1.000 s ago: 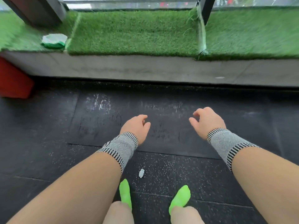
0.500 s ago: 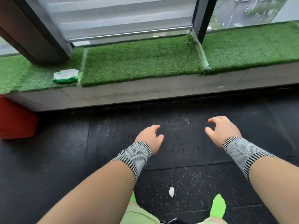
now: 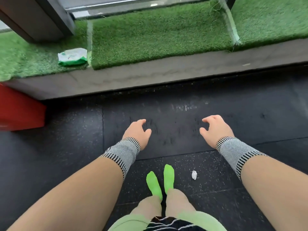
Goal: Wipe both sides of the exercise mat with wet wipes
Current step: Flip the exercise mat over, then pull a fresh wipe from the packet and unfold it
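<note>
Two hands empty, fingers loosely apart: left hand, right hand over exercise mat | person risen since a second ago | wet wipes pack beyond mat, unreached | wiping paused

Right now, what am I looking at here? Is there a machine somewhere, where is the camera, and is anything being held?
No machine: a person works with bare hands, filmed by a wide-angle camera worn on the head, looking down. The left hand and right hand hang over a dark exercise mat on the speckled floor; both have loosely curled fingers and hold nothing. Knitted wrist bands cover both wrists, and green socks show below. A pack of wet wipes lies on the artificial grass ledge. A small crumpled white scrap lies on the floor, and a red object sits at the left.
</note>
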